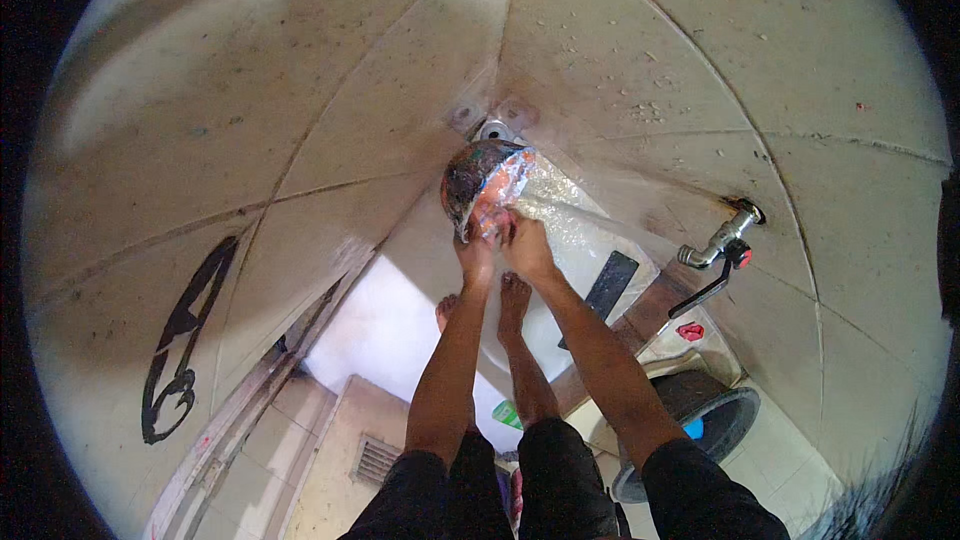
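A dark, rounded, bowl-like thing (475, 180) with a crinkled, shiny orange and silvery side is held out in front of me; its exact kind cannot be made out. My left hand (475, 258) grips its lower edge, fingers curled and partly hidden. Close beside it, my right hand (528, 248) has its fingers bent against the same edge at the shiny side. From the metal tap (718, 240) on the right wall, a stream of water (590, 217) shoots leftward to the thing, just above my right hand.
A round metal fitting (495, 131) sits in the corner ahead. My bare feet stand on a wet white floor (350, 325). To the right lie a dark flat strip (610, 285) and a dark bucket (742, 423). A green packet (507, 414) and a floor grate (376, 460) are nearer.
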Motion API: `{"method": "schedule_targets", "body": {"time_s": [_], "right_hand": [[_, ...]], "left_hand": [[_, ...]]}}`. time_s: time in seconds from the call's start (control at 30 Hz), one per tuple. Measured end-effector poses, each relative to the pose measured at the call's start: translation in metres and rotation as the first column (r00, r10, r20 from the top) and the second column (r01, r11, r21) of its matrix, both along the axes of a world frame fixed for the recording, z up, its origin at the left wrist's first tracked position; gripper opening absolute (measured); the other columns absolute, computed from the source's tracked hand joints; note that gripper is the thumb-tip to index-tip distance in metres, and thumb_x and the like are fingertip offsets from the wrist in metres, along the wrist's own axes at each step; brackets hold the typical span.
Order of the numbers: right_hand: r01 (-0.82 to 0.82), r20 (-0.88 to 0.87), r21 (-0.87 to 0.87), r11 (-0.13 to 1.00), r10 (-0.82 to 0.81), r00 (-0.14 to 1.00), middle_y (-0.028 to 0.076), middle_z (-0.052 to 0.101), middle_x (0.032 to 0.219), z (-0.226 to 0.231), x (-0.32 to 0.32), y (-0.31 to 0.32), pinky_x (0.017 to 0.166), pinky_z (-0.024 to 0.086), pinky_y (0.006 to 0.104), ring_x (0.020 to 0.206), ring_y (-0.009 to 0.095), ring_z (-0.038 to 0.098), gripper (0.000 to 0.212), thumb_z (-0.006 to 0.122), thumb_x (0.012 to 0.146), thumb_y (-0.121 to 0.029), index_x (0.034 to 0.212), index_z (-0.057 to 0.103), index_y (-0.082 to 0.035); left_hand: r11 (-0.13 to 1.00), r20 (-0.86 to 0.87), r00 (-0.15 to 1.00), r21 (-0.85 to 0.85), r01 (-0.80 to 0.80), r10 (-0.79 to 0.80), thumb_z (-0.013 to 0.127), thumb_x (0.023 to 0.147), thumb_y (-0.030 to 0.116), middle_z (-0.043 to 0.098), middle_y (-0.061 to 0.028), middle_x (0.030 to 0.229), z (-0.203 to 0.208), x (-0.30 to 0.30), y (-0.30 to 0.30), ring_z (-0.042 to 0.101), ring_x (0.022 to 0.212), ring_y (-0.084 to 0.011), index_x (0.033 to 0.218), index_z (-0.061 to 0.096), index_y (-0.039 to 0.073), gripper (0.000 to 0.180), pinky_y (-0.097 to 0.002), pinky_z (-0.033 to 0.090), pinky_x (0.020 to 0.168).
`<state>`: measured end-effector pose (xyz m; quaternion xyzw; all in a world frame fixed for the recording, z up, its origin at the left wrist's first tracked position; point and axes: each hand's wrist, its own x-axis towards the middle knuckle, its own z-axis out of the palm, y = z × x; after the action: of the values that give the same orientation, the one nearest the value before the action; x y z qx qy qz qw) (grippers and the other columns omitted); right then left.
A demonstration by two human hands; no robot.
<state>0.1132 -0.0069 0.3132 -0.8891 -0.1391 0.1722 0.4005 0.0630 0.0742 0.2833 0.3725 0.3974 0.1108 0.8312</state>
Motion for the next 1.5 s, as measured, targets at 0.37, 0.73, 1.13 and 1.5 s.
{"method": "schedule_targets", "body": {"time_s": [0.37,0.73,1.13,1.5], "right_hand": [[-0.025,-0.192,-0.133,0.991,-0.001,0.981,0.025,0.058,0.071,-0.009,0.020,-0.004,0.060,0.048,0.0449,0.061,0.041,0.057,0.024,0.053,0.080,-0.020,0.085,0.059,0.002],[-0.071,-0.086,-0.299,0.952,0.047,0.995,0.026,0.057,0.069,-0.012,0.012,-0.011,0.060,0.047,0.0476,0.066,0.041,0.058,0.019,0.054,0.078,-0.018,0.083,0.060,-0.001],[-0.379,-0.160,-0.378,0.845,0.343,0.925,0.025,0.059,0.069,-0.024,0.007,-0.024,0.060,0.050,0.0477,0.063,0.038,0.061,0.024,0.052,0.074,-0.014,0.093,0.060,0.000],[-0.278,-0.196,-0.407,0.870,0.215,0.957,0.024,0.060,0.073,-0.006,0.024,-0.016,0.061,0.049,0.0452,0.070,0.036,0.061,0.023,0.054,0.075,-0.015,0.089,0.059,0.003]], "left_hand": [[0.997,-0.069,0.995,-0.025,-0.070,0.068,0.050,0.088,0.025,0.047,-0.0102,0.120,0.022,-0.011,-0.009,0.049,0.108,-0.0250,0.125,0.036,0.003,0.045,-0.0373,0.043,0.092],[0.961,-0.158,0.987,0.268,0.070,-0.027,0.051,0.088,0.030,0.050,-0.0137,0.113,0.019,-0.026,-0.012,0.054,0.097,-0.0231,0.120,0.039,0.000,0.046,-0.0300,0.050,0.074],[0.657,-0.513,0.842,0.581,0.482,-0.164,0.051,0.084,0.009,0.056,-0.0131,0.102,0.011,-0.038,0.000,0.056,0.089,-0.0198,0.109,0.048,-0.003,0.028,-0.0282,0.046,0.073],[0.690,-0.645,0.730,0.421,0.588,-0.229,0.058,0.083,0.018,0.056,-0.0128,0.088,0.031,-0.034,0.000,0.058,0.076,-0.0182,0.100,0.043,-0.006,0.033,-0.0301,0.050,0.057]]}}
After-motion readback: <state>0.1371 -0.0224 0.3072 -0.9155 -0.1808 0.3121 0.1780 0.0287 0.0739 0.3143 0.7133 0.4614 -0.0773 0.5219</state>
